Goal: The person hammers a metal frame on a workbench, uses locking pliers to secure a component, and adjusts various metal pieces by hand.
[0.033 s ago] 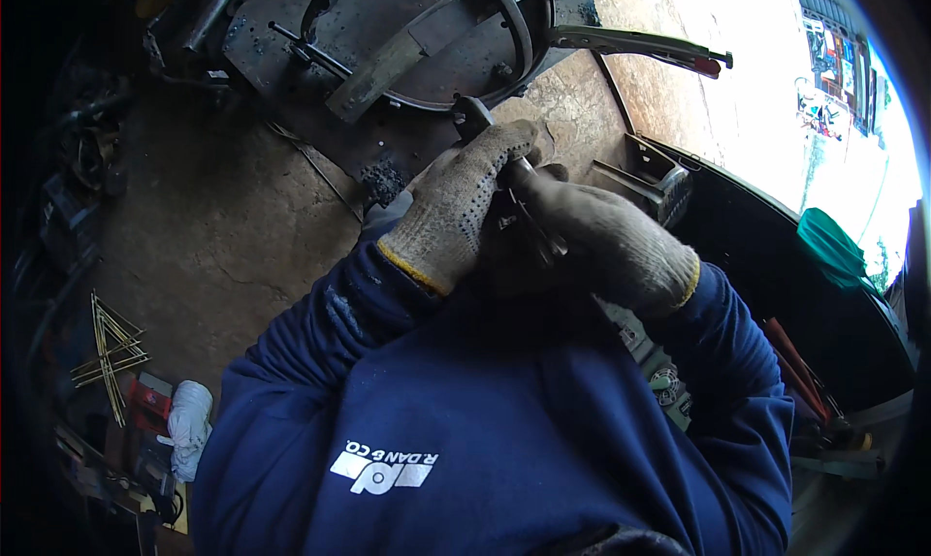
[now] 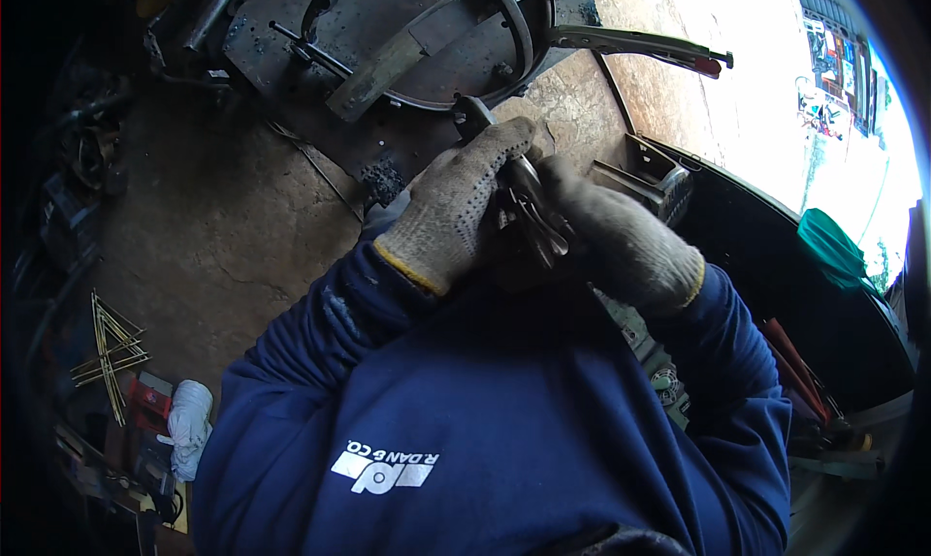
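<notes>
My left hand (image 2: 456, 197), in a grey knit glove with dark dots and a yellow cuff edge, is closed around a metal tool that looks like locking pliers (image 2: 531, 205). The tool's head pokes out beyond my thumb, and its lever-like handles slant down between my hands. Close by on the right is my right hand (image 2: 621, 231), gloved the same way. Its fingers are blurred and partly in shadow by the tool, so I cannot tell whether they touch it.
Ahead stands a dark metal worktable (image 2: 262, 52) with a curved steel ring and flat bar on it. Long-handled locking pliers (image 2: 630, 44) grip its right side. Thin rods (image 2: 107, 352) and a white roll (image 2: 190, 425) lie at lower left. A green cloth (image 2: 832, 249) hangs at right.
My right hand has shifted slightly right, away from the tool, showing more of its metal body and handles. My left hand keeps its grip, almost unmoved.
</notes>
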